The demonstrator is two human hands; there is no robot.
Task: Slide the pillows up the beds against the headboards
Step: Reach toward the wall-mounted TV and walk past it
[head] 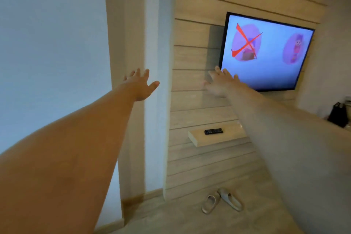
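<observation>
Slatted wall with one television, one remote, two slippers; both hands, left and right, spread empty.

Dim bluish room, glowing television, motion-blurred right hand, wide-angle edge bending

ahead: slatted wall, television | low: shelf | floor: slippers

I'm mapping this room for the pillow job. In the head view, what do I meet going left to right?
Left hand → remote control on the small shelf → right hand → wall-mounted TV → black bag. No bed or pillow is in view.
</observation>
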